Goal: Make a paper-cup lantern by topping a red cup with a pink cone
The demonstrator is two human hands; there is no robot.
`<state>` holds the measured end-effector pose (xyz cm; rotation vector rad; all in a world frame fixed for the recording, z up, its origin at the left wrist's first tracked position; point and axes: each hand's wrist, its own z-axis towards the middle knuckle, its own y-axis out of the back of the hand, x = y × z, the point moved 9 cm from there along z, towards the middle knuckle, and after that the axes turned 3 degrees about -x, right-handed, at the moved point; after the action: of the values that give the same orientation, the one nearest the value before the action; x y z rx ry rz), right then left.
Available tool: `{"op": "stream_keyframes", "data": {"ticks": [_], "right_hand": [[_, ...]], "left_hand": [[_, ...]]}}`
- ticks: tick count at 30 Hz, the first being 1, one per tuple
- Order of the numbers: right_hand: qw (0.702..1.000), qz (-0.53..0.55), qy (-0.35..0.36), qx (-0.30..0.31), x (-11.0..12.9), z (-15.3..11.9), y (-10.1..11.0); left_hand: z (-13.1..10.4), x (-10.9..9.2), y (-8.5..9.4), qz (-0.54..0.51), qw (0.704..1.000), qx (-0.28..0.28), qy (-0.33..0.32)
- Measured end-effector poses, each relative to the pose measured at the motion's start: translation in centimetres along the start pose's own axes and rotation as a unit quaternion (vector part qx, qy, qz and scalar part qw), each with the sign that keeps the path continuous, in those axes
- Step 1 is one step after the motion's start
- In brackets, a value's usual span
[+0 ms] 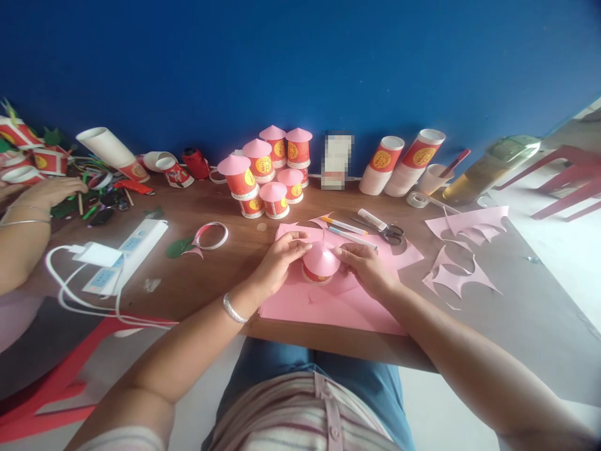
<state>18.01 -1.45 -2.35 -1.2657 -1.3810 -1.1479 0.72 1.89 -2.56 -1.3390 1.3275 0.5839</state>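
A pink paper cone (322, 258) sits on top of an upturned red paper cup (315, 276), most of which it covers. On the cone's left edge, my left hand (282, 257) pinches the paper between thumb and fingers. From the other side my right hand (367, 266) grips the cone's right edge the same way. Both stand over a stack of pink paper sheets (328, 315). Just behind lie an orange marker (346, 225), a blue marker (350, 238), a glue stick (372, 219) and black-handled scissors (392, 233).
Several cone-topped cups (257, 164) stand at the wall, with stacked cups (382, 164) and a bottle (491, 166) farther right. Paper scraps (457, 275) lie to the right. Left are a paper ring (211, 236), a power strip (126, 257) with cables and another person's hand (59, 190).
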Motion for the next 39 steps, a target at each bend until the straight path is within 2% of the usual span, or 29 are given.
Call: {"op": "stream_keyframes", "data": {"ticks": [4,11,15,28,36,39], "right_hand": [[1.000,-0.017,0.005,-0.001,0.3,-0.1,0.1],[0.998,-0.052,-0.016,-0.038,0.2,-0.4,0.7],[0.998,-0.042,-0.021,-0.032,0.3,-0.5,0.5],[0.999,-0.035,-0.021,-0.011,0.4,-0.4,-0.1],[0.999,-0.034,-0.013,-0.010,0.2,-0.3,0.1],[0.997,-0.067,0.024,-0.038,0.7,-0.3,1.0]], "left_hand": [[0.0,0.0,0.0,0.002,1.000,-0.005,0.002],[-0.3,-0.4,0.3,0.030,0.999,0.006,-0.016],[-0.6,-0.4,0.3,0.031,0.999,0.012,-0.003],[-0.4,0.9,0.3,-0.054,0.998,0.028,0.034],[-0.4,1.0,0.0,-0.049,0.997,0.037,0.050],[-0.2,0.1,0.7,-0.003,1.000,0.017,0.006]]}}
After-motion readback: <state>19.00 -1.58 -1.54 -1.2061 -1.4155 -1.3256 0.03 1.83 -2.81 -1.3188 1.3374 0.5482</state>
